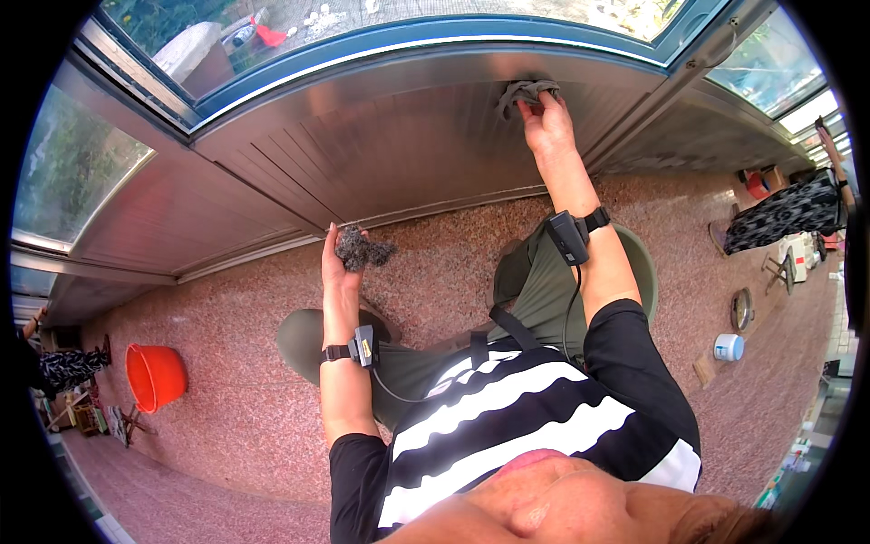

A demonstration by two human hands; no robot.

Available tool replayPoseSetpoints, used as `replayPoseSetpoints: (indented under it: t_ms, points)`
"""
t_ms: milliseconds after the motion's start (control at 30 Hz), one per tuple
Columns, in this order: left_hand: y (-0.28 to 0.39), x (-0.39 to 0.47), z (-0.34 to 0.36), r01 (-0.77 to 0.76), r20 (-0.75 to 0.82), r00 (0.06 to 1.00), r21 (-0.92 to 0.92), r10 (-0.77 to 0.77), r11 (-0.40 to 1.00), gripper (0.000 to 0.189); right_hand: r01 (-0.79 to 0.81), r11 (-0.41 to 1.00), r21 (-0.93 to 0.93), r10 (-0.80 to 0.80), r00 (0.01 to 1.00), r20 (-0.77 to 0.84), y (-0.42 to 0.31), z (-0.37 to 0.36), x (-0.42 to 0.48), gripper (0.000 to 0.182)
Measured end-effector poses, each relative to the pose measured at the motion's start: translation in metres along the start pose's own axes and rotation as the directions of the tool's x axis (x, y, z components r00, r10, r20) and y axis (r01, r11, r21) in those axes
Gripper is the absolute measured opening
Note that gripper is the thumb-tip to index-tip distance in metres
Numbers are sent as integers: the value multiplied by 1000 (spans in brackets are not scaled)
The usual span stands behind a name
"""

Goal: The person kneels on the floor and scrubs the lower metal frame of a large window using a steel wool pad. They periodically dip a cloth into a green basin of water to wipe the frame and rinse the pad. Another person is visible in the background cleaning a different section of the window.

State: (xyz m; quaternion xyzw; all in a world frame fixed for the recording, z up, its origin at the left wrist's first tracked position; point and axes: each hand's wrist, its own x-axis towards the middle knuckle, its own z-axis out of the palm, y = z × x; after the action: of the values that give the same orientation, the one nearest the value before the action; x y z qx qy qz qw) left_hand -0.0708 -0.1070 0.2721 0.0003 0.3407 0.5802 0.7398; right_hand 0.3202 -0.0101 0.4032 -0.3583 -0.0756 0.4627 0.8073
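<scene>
My right hand (547,126) presses a crumpled grey cloth (527,95) against the upper part of a ribbed metal panel (435,129). The panel sits below a blue-framed window (435,30). Lower and to the left, my left hand (338,262) holds a tangled steel wool scourer (360,249), away from the panel and above the floor. A strip of the scourer hangs out to the right of the fingers.
An orange bucket (156,377) stands on the speckled reddish floor (238,421) at left. A green tub (642,265) shows behind my right arm. Farther right are a white tub with a blue lid (728,347), a metal pan (742,309) and a person (781,211); another person (64,367) is far left.
</scene>
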Motion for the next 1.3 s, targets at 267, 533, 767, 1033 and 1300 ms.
replayPoseSetpoints:
  t_ms: [267,533,767,1033,1300]
  points:
    - [-5,4,4,2,-16,1000,26,-2,1000,32,-79,995,54,86,986,-143,49,-49,6,29]
    - [-7,7,2,49,-122,992,93,-37,994,36,-347,918,192,396,823,-408,133,-146,38,23]
    - [-8,7,9,28,-180,984,44,-20,999,25,183,118,-976,286,935,210,149,-182,19,39]
    - [-9,12,4,18,-87,996,2,-18,1000,28,97,37,-995,390,915,104,144,-122,19,41]
    - [-3,-3,9,-39,-45,998,-35,38,999,29,-700,714,29,700,712,-53,68,21,-11,32]
